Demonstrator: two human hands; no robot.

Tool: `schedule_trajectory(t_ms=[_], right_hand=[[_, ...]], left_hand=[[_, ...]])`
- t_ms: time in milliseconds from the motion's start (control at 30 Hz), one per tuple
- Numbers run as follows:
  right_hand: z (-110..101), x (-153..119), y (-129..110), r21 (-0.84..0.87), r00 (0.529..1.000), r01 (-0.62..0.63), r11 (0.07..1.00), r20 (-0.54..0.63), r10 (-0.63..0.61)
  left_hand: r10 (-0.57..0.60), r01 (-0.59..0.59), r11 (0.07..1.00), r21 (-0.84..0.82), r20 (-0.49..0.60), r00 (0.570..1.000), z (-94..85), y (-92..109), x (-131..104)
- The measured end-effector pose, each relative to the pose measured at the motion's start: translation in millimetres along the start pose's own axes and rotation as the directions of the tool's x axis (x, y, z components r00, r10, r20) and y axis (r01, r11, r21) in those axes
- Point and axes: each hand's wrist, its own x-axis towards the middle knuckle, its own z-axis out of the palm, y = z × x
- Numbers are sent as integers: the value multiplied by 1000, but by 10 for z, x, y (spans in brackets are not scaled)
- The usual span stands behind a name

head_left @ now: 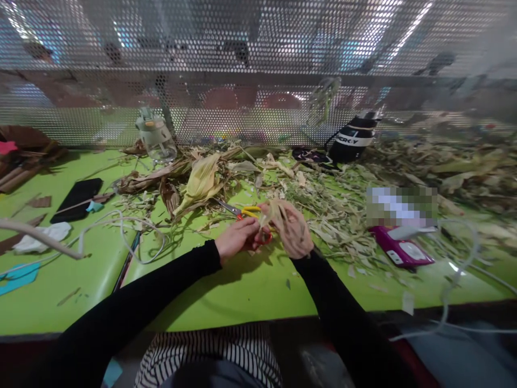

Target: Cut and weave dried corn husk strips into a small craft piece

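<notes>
Both hands meet above the green table [258,291], near its front edge. My left hand [238,237] has its fingers pressed together at the base of a pale strip of dried husk [272,213]. My right hand [294,230] is curled around the same husk, and its fingers are partly covered by it. Scissors [230,207] with yellow and red handles lie just behind and under the hands, blades toward the back left. Beyond them rests a yellowish corn husk bundle [202,180].
Husk scraps [335,199] cover the back and right. A clear bottle [157,137], black bottle [351,141] and perforated screen [250,97] stand behind. A black phone [77,200] and white cable [121,218] lie left, a magenta device [404,249] right.
</notes>
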Motion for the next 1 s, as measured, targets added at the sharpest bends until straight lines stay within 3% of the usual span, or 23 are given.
schedule_trajectory(t_ms=[100,333,500,633,700,833,1000], right_hand=[[9,-26,-45,18,1000,-23,1000,-11,23],[40,-22,6,156,992,-129,979,12,128],[3,11,3,218,987,-157,963,55,148],[-93,64,-36,354,962,-229,907,226,155],[-151,101,-33,428,960,-262,865,205,189],[-206,151,6,488,967,-253,835,99,236],[-111,154,18,433,964,-268,861,114,242]], left_hand=[[-9,10,1000,-22,33,999,48,11,-33],[-20,-10,968,250,116,993,60,69,-90],[-202,168,918,360,57,978,46,113,-116],[-198,184,899,398,-6,980,58,118,-131],[-186,179,884,431,-26,982,65,97,-152],[-77,49,803,593,22,997,15,59,-227],[-62,37,669,742,7,998,-221,221,-379]])
